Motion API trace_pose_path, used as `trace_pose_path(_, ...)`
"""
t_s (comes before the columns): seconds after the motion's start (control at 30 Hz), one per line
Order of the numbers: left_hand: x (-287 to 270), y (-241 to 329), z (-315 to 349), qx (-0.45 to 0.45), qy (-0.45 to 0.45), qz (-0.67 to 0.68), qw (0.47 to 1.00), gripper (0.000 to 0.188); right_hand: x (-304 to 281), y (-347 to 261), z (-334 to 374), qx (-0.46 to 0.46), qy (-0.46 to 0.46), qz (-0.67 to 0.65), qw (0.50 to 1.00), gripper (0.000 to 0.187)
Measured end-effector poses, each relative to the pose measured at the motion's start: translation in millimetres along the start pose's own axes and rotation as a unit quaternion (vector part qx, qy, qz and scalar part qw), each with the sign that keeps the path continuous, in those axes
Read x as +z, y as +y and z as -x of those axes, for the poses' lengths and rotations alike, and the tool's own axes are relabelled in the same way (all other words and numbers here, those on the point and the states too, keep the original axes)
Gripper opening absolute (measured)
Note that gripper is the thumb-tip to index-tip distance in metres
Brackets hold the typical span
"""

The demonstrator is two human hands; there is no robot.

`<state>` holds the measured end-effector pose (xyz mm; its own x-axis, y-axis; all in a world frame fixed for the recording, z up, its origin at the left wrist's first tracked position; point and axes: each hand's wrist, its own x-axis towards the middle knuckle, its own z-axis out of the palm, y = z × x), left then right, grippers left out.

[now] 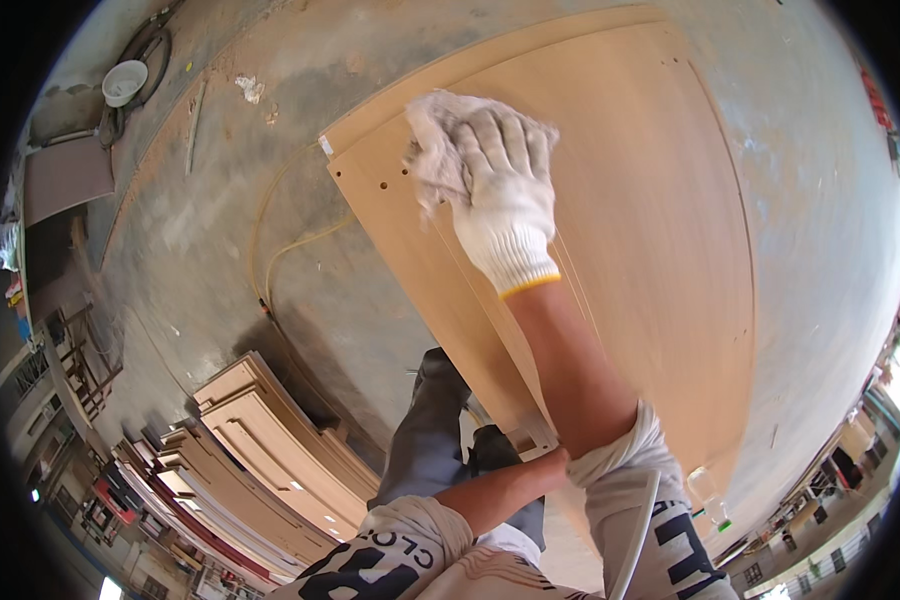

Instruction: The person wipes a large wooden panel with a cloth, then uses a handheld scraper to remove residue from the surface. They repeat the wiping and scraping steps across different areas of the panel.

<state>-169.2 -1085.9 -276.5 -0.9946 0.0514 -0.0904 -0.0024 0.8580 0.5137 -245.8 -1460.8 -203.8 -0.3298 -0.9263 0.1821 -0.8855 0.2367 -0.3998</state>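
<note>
My right hand [505,185], in a white knit glove with a yellow cuff edge, presses a crumpled pinkish-grey rag [432,150] onto a wooden panel [650,230]. The fingers lie over the rag, near the panel's far left corner. The light-brown panel has a few dark holes by that corner and thin lines running along its length. My left forearm [500,495] crosses toward the panel's near left edge. Its hand is hidden behind my right arm, so what it touches cannot be seen.
Stacked wooden boards [280,450] stand at the lower left. A thin yellowish hose [270,235] runs over the concrete floor left of the panel. A white bucket [125,83] sits at the far left. A clear bottle [705,487] is by my right sleeve.
</note>
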Motion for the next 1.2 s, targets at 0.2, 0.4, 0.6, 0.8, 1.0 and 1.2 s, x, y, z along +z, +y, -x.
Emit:
trace_pose_path(0.2, -64.3, -30.9, 12.5, 0.119, -0.071, -0.079, 0.987, 0.054, -45.4, 27.6, 160.3, 0.082, -0.108, -0.014, 0.991, 0.050)
trace_pose_path(0.4, -37.4, -9.1, 22.7, 0.018, -0.021, -0.112, 0.993, 0.068, -64.0, 20.8, 240.0, 0.139, -0.151, 0.057, 0.977, 0.059)
trace_pose_path(0.6, -89.4, -42.0, 19.0, 0.105, 0.012, -0.148, 0.983, 0.068, -0.7, 4.0, 59.0, 0.058, -0.015, 0.010, 0.998, 0.054)
trace_pose_path(0.8, -131.3, -109.9, 141.2, 0.098, 0.033, 0.170, 0.980, 0.031, -70.9, 28.0, 227.9, 0.091, -0.091, -0.034, 0.991, 0.055)
trace_pose_path(1.0, -238.2, -266.5, 142.7, -0.170, 0.178, -0.007, 0.969, 0.038, -151.9, 30.2, 572.9, 0.393, -0.109, 0.121, 0.905, 0.059)
trace_pose_path(1.2, -220.6, -336.8, 92.7, -0.216, 0.182, -0.210, 0.936, 0.057, -124.6, 28.7, 553.9, 0.532, 0.070, -0.008, 0.844, 0.055)
